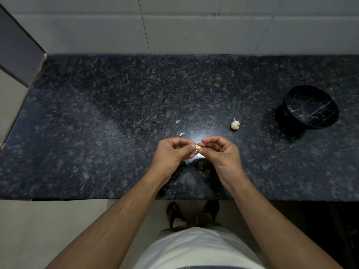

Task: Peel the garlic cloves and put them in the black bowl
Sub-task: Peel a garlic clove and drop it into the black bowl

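The clove is pinched between the left hand and right hand, above the counter. 2 skin scraps lie nearby. The bowl stands well apart, right. Risk: a slick clove may slip if the pinch loosens.

On the bench, the garlic bulb lies at centre; the bowl stands well apart at three o'clock, two peel scraps at nine, both hands at seven.
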